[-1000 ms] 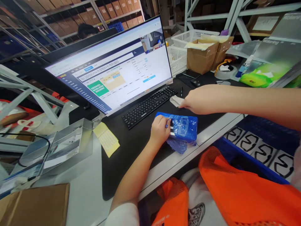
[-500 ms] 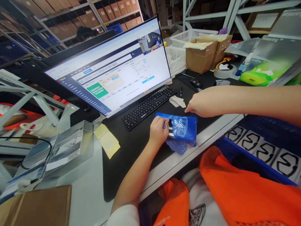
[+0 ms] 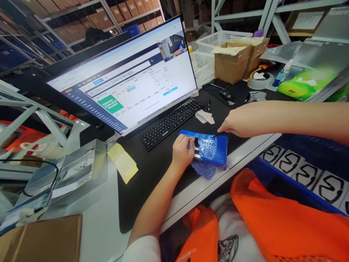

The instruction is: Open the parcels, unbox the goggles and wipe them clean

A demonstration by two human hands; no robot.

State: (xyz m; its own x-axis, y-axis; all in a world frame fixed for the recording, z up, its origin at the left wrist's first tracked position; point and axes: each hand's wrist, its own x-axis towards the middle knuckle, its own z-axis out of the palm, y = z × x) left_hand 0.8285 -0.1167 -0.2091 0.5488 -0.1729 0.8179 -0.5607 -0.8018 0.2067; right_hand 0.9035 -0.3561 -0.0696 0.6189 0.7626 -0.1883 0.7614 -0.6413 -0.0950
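Observation:
A package in shiny blue plastic wrap (image 3: 214,147) lies near the desk's front edge. A loose flap of the plastic hangs toward me, and a black-and-white item shows at its left end. My left hand (image 3: 183,150) is closed at that end, pinching a bit of the blue wrap. Above the package's far right side is my right hand (image 3: 231,123), fingers pressed together and pointing left. A thin dark tip sticks out from these fingers close to the wrap; what it belongs to is hidden, and I cannot tell whether it touches the plastic.
Beyond the package are a keyboard (image 3: 171,123), a large monitor (image 3: 141,87), crumpled white paper (image 3: 204,117) and a black marker (image 3: 208,105). Yellow slips (image 3: 123,163) lie left on the black mat (image 3: 144,182). Cardboard boxes (image 3: 231,63) stand at the back right. A blue bin (image 3: 300,189) is below.
My right hand has shifted slightly right, and a thin dark tip now shows at its fingers. The left hand keeps its hold on the wrap. On the monitor, an orange panel has disappeared.

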